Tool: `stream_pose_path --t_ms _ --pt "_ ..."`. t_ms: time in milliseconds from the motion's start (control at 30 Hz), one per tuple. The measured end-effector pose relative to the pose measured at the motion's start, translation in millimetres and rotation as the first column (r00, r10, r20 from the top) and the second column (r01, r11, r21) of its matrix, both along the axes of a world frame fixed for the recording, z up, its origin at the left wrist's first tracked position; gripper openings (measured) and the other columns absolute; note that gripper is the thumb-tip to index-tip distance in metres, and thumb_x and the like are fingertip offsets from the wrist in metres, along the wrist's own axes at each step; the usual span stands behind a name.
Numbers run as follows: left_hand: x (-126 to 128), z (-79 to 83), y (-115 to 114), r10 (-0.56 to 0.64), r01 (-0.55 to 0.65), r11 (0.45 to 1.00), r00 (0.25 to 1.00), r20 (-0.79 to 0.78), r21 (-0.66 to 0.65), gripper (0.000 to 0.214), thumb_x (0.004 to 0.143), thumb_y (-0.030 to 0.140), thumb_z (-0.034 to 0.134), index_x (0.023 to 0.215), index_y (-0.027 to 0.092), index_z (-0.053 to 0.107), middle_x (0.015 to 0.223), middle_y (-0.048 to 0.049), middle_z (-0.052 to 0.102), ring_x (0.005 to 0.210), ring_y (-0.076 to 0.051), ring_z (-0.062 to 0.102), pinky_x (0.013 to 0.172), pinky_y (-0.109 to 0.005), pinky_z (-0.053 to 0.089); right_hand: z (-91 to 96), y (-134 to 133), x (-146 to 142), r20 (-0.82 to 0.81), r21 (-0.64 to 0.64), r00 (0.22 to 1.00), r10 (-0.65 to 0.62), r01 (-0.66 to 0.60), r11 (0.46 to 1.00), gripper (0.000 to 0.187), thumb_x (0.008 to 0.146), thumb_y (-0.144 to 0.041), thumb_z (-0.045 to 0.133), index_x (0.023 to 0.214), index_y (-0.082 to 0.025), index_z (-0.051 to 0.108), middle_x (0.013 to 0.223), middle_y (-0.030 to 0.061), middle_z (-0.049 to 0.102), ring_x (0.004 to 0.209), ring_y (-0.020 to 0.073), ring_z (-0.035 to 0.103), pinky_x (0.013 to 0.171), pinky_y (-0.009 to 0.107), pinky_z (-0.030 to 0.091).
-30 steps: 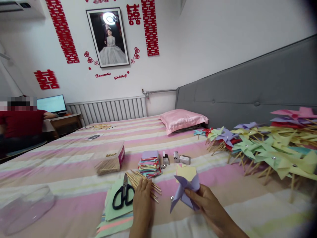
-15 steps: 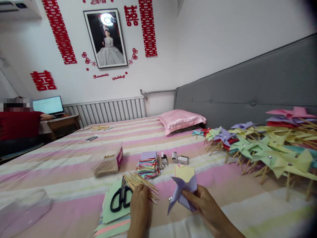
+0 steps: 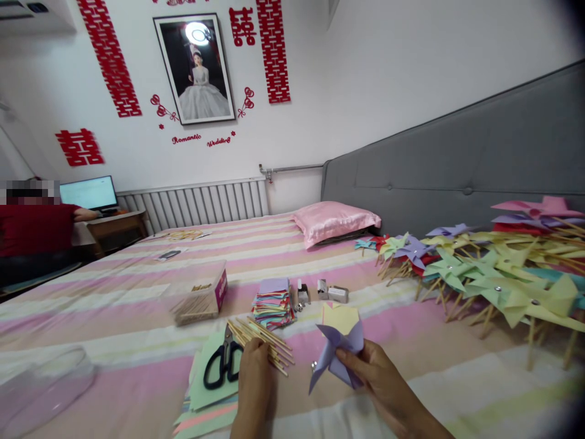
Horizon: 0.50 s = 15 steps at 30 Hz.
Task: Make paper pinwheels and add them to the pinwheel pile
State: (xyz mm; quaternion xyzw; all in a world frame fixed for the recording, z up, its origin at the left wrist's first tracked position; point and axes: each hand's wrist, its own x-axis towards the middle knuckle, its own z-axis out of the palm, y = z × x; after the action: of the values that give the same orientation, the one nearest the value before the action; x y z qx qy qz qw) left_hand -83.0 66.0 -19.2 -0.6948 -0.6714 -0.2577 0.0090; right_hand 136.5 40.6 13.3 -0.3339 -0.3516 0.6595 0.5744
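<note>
Pinched between thumb and fingers, the purple paper pinwheel (image 3: 336, 366) sits in the right hand (image 3: 372, 369), its blades curled and no stick to be seen on it. At its nine o'clock, the left hand (image 3: 255, 369) has its fingers bent over a loose bunch of wooden sticks (image 3: 250, 331); whether one is gripped, I cannot tell. A second ago those fingers lay stretched across the bunch, while the right hand's pinch is unchanged, so the work seems to have turned to singling out a stick. Just past the left hand, also at nine, scissors (image 3: 227, 341) lie on green paper (image 3: 201, 393). A yellow sheet (image 3: 342, 318) is close beyond the pinwheel at twelve; a stack of coloured paper (image 3: 273, 302) stands at eleven, a clear box (image 3: 222, 289) of thin sticks at ten, stick-mounted pinwheels (image 3: 498, 286) at two. Everything rests on a striped bed sheet (image 3: 466, 378). Farther out come a pink pillow (image 3: 336, 222) at twelve, a grey headboard (image 3: 411, 183) at one and, at ten, a person in a red top (image 3: 36, 231) near a lit screen (image 3: 89, 192).
</note>
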Motion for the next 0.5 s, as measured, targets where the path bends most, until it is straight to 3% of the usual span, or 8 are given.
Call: stream_pose_path --t_ms 300,500 --pt "6.9 7.9 -5.0 0.044 -0.044 0.999 0.999 -0.009 0.029 0.029 0.076 0.011 0.038 0.071 0.016 0.067 0.081 -0.0087 0.062 0.081 -0.022 0.054 0.072 -0.031 0.038 -2.9 1.4 -0.2 0.027 -0.004 1.000 -0.013 0.013 1.000 0.033 0.050 -0.033 0.079 0.072 -0.012 0.067 0.064 0.0030 0.067 0.058 0.0149 0.059 0.055 0.023 0.045" --pt "18.9 10.3 -6.1 -0.130 0.132 0.991 0.989 -0.068 0.015 0.023 0.072 0.012 0.048 0.077 0.022 0.068 0.088 -0.0057 0.063 0.087 -0.021 0.051 0.076 -0.030 0.036 -4.8 2.1 0.6 0.026 -0.009 1.000 -0.013 0.013 1.000 0.032 0.051 -0.032 0.078 0.072 -0.011 0.067 0.064 0.0027 0.066 0.056 0.0140 0.058 0.053 0.021 0.044"
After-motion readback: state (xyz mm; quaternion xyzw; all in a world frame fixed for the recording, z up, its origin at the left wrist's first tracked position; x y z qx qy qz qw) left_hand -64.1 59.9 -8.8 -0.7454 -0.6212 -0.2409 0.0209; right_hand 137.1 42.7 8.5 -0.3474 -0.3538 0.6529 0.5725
